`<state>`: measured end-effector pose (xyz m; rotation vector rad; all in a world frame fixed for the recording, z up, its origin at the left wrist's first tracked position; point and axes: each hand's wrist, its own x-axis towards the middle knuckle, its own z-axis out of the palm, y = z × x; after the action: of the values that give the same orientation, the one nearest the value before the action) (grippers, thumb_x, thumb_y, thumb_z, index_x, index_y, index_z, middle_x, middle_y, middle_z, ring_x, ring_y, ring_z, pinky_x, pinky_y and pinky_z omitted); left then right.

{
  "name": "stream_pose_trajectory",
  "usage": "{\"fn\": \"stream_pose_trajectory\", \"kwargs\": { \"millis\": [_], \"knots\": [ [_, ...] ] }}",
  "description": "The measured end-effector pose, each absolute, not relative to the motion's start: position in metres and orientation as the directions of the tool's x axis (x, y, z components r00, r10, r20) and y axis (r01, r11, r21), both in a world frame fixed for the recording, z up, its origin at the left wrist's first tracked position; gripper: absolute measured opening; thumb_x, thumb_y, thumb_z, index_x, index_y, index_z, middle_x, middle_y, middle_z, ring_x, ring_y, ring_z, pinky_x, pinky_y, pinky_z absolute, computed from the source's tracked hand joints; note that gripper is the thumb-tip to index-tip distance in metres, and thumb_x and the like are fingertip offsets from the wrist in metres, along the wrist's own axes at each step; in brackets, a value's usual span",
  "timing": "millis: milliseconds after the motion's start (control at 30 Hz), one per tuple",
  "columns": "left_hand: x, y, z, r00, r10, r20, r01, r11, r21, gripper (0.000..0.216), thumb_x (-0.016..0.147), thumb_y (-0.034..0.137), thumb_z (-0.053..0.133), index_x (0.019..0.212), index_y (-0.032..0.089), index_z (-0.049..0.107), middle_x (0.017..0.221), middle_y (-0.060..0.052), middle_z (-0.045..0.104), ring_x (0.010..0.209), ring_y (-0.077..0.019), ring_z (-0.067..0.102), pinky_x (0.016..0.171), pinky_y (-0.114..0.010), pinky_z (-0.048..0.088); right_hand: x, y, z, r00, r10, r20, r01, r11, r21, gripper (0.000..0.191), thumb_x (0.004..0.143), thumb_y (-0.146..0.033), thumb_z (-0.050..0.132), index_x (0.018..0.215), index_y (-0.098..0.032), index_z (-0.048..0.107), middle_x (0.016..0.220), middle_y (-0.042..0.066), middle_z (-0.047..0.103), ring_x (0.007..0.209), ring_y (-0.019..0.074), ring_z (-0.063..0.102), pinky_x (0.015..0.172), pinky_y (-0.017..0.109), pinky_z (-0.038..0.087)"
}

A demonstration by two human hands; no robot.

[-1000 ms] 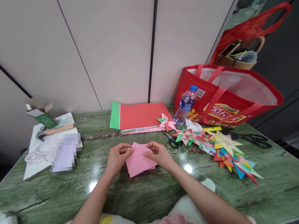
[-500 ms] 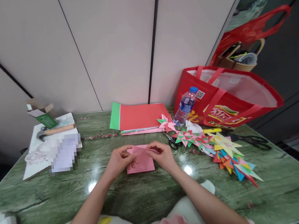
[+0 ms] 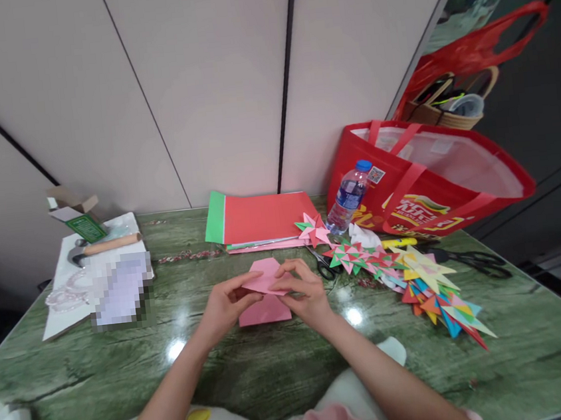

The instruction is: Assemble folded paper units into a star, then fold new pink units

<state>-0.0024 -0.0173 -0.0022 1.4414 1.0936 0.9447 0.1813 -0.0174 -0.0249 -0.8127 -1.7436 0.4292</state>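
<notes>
A pink sheet of paper (image 3: pixel 265 308) lies partly folded on the green marble table (image 3: pixel 126 366) in front of me. My left hand (image 3: pixel 225 304) pinches its left side with thumb and fingers closed. My right hand (image 3: pixel 303 289) grips the raised upper flap from the right. The flap's far corner (image 3: pixel 265 268) stands up off the table while the lower part stays flat.
A stack of red, green and pink paper (image 3: pixel 261 220) lies behind. Folded paper stars (image 3: pixel 418 279) spread to the right, with scissors (image 3: pixel 324 265), a second pair of scissors (image 3: pixel 476 261), a water bottle (image 3: pixel 349 196) and a red bag (image 3: pixel 432 180). A white board with a hammer (image 3: pixel 106 245) sits left.
The pink paper was turned and laid flatter, and its upper flap is now lifted and folded up between both hands. Both hands stayed on it near the same spot.
</notes>
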Motion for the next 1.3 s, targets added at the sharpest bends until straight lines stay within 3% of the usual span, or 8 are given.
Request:
{"fn": "stream_pose_trajectory", "kwargs": {
  "millis": [133,367,533,800,933,1033,1167,1300],
  "knots": [
    [-0.003,-0.016,-0.005,0.223,0.974,0.050,0.240,-0.104,0.965,0.024,0.063,0.025,0.068,0.086,0.018,0.072,0.091,-0.007,0.071,0.089,-0.0224,0.063,0.079,-0.032,0.050,0.181,-0.015,-0.029,-0.150,0.691,0.707,0.309,0.712,-0.630,0.019,0.074,-0.014,0.060,0.080,-0.028,0.070,0.088,0.004,0.058,0.090,0.0200,0.052,0.080,0.039,0.042],
    [-0.003,-0.015,-0.008,0.189,0.982,0.013,0.253,-0.061,0.965,0.031,0.060,0.026,0.070,0.091,0.018,0.071,0.099,-0.006,0.070,0.095,-0.0239,0.061,0.083,-0.033,0.049,0.180,-0.014,-0.031,-0.134,0.722,0.679,0.311,0.681,-0.663,0.023,0.071,-0.010,0.060,0.080,-0.028,0.070,0.090,0.004,0.058,0.091,0.0206,0.051,0.079,0.039,0.043],
    [-0.003,-0.015,-0.007,0.178,0.984,0.019,0.284,-0.070,0.956,0.027,0.063,0.027,0.069,0.089,0.019,0.072,0.096,-0.005,0.071,0.096,-0.0243,0.061,0.087,-0.035,0.046,0.179,-0.015,-0.031,-0.123,0.789,0.601,0.314,0.606,-0.731,0.012,0.070,-0.019,0.068,0.078,-0.027,0.071,0.094,0.005,0.057,0.095,0.0218,0.050,0.080,0.039,0.043],
    [0.001,-0.017,-0.005,0.163,0.986,0.016,0.246,-0.056,0.968,0.018,0.066,0.024,0.067,0.082,0.020,0.073,0.089,-0.004,0.072,0.088,-0.0219,0.065,0.084,-0.033,0.049,0.177,-0.013,-0.034,-0.018,0.880,0.474,0.249,0.463,-0.851,0.008,0.066,-0.028,0.071,0.068,-0.021,0.070,0.121,0.008,0.045,0.114,0.0255,0.043,0.085,0.037,0.042],
    [0.000,-0.016,-0.010,0.174,0.984,0.027,0.222,-0.066,0.973,0.021,0.068,0.025,0.066,0.087,0.020,0.072,0.092,-0.004,0.072,0.090,-0.0219,0.064,0.086,-0.034,0.048,0.175,-0.012,-0.037,-0.017,0.931,0.365,0.198,0.361,-0.911,0.014,0.065,-0.033,0.071,0.064,-0.020,0.068,0.089,0.006,0.058,0.088,0.0204,0.055,0.072,0.031,0.045],
    [0.000,-0.016,-0.012,0.173,0.985,0.007,0.212,-0.044,0.976,0.026,0.068,0.027,0.066,0.092,0.019,0.071,0.096,-0.006,0.071,0.090,-0.0226,0.064,0.085,-0.035,0.048,0.174,-0.013,-0.037,-0.036,0.961,0.273,0.199,0.275,-0.941,0.015,0.066,-0.035,0.070,0.064,-0.020,0.067,0.066,0.002,0.056,0.067,0.0164,0.054,0.060,0.027,0.043],
    [0.000,-0.016,-0.012,0.181,0.982,-0.052,0.109,0.032,0.993,0.042,0.065,0.030,0.069,0.104,0.016,0.065,0.097,-0.008,0.070,0.083,-0.0216,0.065,0.077,-0.034,0.052,0.174,-0.014,-0.035,-0.030,0.967,0.253,0.178,0.254,-0.951,0.017,0.066,-0.035,0.070,0.063,-0.019,0.067,0.065,0.002,0.058,0.064,0.0153,0.053,0.057,0.025,0.041],
    [0.000,-0.015,-0.011,0.194,0.978,-0.073,0.031,0.068,0.997,0.046,0.060,0.028,0.072,0.103,0.015,0.065,0.104,-0.009,0.067,0.088,-0.0217,0.064,0.079,-0.032,0.051,0.174,-0.014,-0.034,0.014,0.961,0.276,0.199,0.268,-0.943,0.019,0.066,-0.036,0.069,0.061,-0.018,0.066,0.061,0.002,0.056,0.062,0.0143,0.051,0.056,0.024,0.041]
  ]
}}
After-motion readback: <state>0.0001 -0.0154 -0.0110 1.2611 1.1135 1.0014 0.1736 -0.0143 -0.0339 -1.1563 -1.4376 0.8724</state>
